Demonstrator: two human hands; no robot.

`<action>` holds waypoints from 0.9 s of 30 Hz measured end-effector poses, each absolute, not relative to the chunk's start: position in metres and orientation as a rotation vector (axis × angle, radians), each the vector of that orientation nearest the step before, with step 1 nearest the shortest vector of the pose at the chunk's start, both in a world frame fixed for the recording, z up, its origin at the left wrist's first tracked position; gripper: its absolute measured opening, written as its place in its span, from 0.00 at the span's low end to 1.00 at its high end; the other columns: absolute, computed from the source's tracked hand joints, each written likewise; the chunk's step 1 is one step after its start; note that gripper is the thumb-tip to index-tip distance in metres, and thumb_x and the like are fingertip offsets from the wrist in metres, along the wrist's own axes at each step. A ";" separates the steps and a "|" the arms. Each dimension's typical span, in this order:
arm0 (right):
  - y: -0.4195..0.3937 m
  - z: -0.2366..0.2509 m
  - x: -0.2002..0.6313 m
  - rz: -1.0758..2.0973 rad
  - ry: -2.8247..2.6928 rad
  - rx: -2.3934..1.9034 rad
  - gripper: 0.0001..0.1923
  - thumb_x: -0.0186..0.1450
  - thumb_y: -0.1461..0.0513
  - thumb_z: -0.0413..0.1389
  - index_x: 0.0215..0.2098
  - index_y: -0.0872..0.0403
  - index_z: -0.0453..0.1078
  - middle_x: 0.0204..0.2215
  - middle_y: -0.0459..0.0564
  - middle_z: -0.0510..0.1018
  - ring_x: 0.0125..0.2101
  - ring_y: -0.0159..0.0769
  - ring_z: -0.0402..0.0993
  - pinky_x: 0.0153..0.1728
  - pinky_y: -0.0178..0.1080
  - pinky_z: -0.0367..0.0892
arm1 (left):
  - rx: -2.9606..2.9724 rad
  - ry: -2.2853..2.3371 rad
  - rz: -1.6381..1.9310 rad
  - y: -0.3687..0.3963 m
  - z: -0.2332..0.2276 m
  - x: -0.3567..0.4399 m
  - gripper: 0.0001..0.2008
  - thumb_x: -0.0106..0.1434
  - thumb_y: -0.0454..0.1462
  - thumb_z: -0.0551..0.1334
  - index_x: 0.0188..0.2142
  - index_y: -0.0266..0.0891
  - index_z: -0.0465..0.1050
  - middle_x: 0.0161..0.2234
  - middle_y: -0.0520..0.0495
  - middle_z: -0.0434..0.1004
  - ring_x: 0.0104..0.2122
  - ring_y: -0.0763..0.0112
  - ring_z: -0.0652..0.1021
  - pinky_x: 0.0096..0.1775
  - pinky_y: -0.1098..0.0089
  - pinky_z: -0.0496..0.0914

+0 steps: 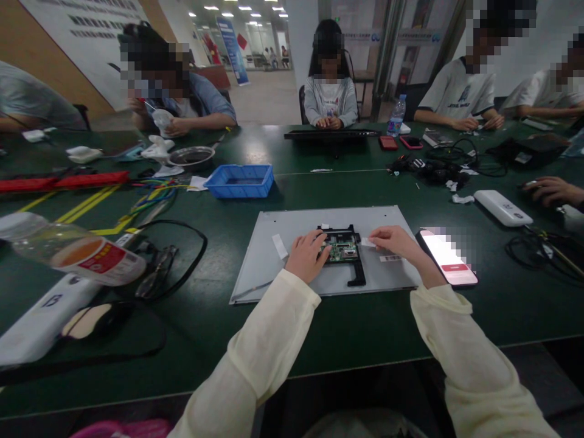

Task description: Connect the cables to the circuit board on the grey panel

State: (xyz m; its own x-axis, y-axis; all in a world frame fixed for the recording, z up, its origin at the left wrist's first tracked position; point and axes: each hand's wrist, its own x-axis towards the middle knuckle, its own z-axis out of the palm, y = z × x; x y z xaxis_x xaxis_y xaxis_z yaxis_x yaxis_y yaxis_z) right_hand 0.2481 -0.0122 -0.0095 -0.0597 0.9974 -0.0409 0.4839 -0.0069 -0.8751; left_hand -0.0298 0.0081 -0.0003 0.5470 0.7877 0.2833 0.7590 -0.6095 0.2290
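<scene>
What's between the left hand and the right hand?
The head view shows a green circuit board in a black frame, plus a white slip at the right hand.

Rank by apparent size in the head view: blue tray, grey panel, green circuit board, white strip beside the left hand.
1. Grey panel
2. Blue tray
3. Green circuit board
4. White strip

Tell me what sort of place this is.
Likely a shared electronics workshop or training room: people sit along a long green table, a bare circuit board lies by the left hand, and coloured wires lie beyond.
</scene>
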 end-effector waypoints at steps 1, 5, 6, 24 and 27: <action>-0.013 -0.009 0.247 1.057 -1.637 -1.531 0.13 0.59 0.55 0.57 0.35 0.56 0.75 0.25 0.47 0.77 0.25 0.32 0.73 0.28 0.34 0.65 | 2.695 1.352 0.553 0.008 0.000 -0.030 0.19 0.70 0.43 0.47 0.55 0.39 0.65 0.57 0.43 0.65 0.54 0.61 0.68 0.55 0.57 0.60; -0.016 -0.010 0.238 1.149 -1.728 -1.453 0.13 0.59 0.55 0.57 0.34 0.56 0.75 0.22 0.46 0.75 0.23 0.29 0.69 0.25 0.32 0.62 | 2.707 1.357 0.562 0.009 -0.001 -0.029 0.19 0.70 0.42 0.47 0.54 0.39 0.65 0.56 0.43 0.66 0.53 0.61 0.68 0.55 0.57 0.61; -0.016 -0.010 0.236 1.141 -1.740 -1.460 0.13 0.58 0.55 0.57 0.34 0.56 0.75 0.22 0.45 0.75 0.22 0.28 0.68 0.24 0.32 0.62 | 2.708 1.355 0.562 0.009 -0.001 -0.029 0.19 0.70 0.42 0.47 0.54 0.39 0.65 0.56 0.43 0.66 0.53 0.61 0.69 0.55 0.57 0.61; -0.024 -0.003 0.225 0.798 -1.925 -1.494 0.10 0.56 0.59 0.59 0.37 0.53 0.74 0.30 0.46 0.75 0.27 0.30 0.68 0.30 0.34 0.62 | 2.692 1.383 0.552 0.008 -0.001 -0.029 0.18 0.69 0.42 0.48 0.54 0.39 0.65 0.57 0.44 0.66 0.53 0.60 0.69 0.55 0.57 0.61; -0.024 -0.003 0.223 0.885 -1.881 -1.452 0.10 0.57 0.58 0.58 0.36 0.53 0.73 0.27 0.44 0.75 0.27 0.31 0.69 0.30 0.34 0.63 | 2.706 1.392 0.554 0.007 0.001 -0.028 0.18 0.69 0.42 0.48 0.54 0.40 0.65 0.57 0.44 0.65 0.53 0.60 0.69 0.55 0.57 0.61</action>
